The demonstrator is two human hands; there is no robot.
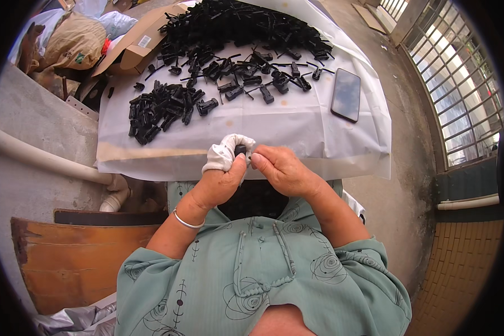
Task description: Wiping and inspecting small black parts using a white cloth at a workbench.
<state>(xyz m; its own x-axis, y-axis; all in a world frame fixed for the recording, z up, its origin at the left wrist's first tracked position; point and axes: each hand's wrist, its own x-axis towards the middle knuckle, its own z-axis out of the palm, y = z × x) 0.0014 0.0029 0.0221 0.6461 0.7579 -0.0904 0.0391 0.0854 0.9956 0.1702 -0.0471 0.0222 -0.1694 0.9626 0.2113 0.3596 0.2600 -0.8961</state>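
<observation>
My left hand (pixel 225 168), its fingers wrapped in white cloth like a partial glove and its thumb bare, is closed around a small black plastic part (pixel 240 150). Close against it on the right, my right hand (pixel 283 169) is bare and pinched shut; a tiny dark bit shows by its fingertips, too small to name. Both hands are held over the table's near edge. Beyond them on the left lies a heap of black plastic parts (pixel 161 109). Further back, loose black parts with thin sticks (pixel 266 94) are scattered before a much larger black pile (pixel 241 25).
White sheeting (pixel 297 131) covers the table. A smartphone (pixel 346 95) lies at its right side. An opened cardboard box (pixel 140 47) and stuffed bags (pixel 75 42) are at the back left. A pipe (pixel 50 157) runs along the left wall; a barred window (pixel 459 73) is at right.
</observation>
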